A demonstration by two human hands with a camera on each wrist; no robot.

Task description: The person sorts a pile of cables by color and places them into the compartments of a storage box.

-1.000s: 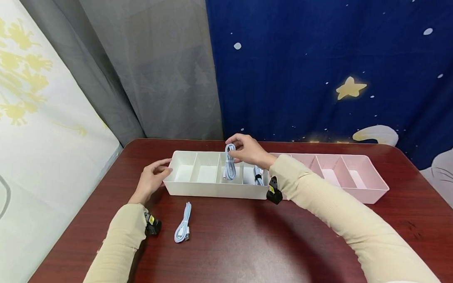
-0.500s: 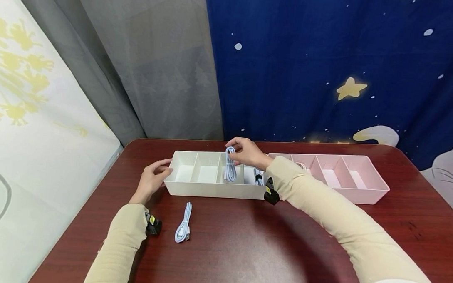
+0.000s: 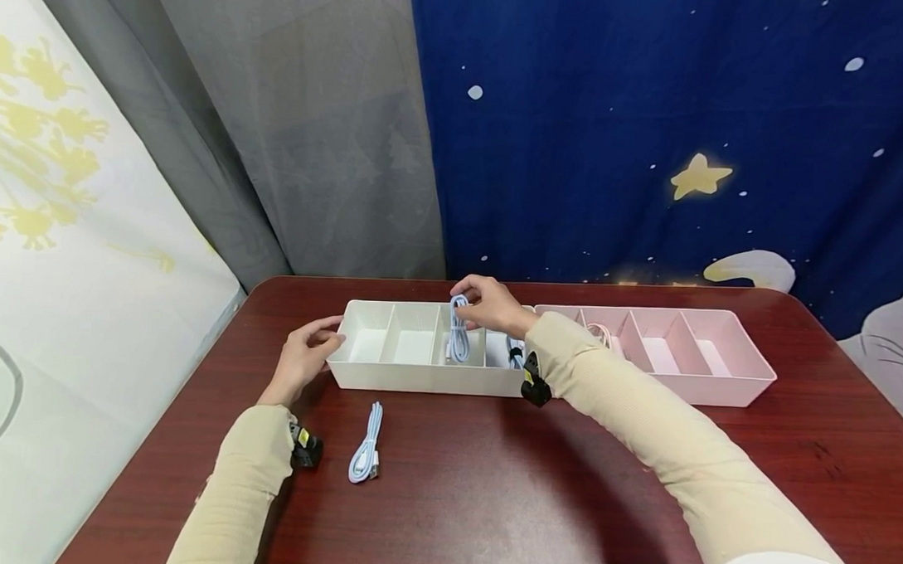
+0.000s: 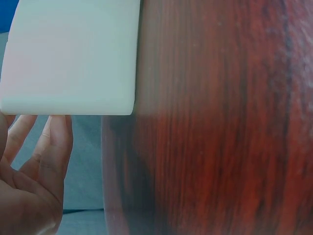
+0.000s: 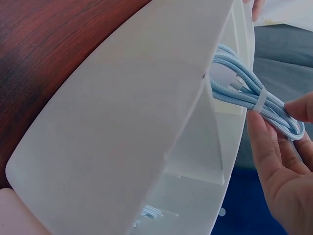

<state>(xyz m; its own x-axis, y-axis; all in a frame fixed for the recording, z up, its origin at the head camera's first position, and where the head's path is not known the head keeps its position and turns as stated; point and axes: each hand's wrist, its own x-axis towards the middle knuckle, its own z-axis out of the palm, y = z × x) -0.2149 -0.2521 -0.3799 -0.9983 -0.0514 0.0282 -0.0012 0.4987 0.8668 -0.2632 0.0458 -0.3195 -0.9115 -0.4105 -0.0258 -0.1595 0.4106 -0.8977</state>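
My right hand (image 3: 493, 307) pinches a coiled light-blue cable (image 5: 266, 95) by its upper end, between thumb and fingertips. The coil hangs upright with its lower part inside the third compartment of the white divided box (image 3: 433, 381). A pale band wraps the coil, and a connector shows beside it in the right wrist view. At the box's left end, my left hand (image 3: 303, 356) rests its fingertips against the wall, fingers loosely extended. Another coiled light-blue cable (image 3: 366, 445) lies on the table before the box. In the fourth compartment sits a blue cable (image 3: 515, 353) with a black tie, partly hidden.
A pink divided box (image 3: 716, 391) adjoins the white one on the right, with a pale pink cable (image 3: 601, 332) in it, partly behind my sleeve. Both stand near the back of the dark red wooden table (image 3: 444, 497). Curtains hang behind.
My right hand has sunk slightly with the coiled cable, and the right forearm has shifted a little left, uncovering the pink cable. The left hand stays put.
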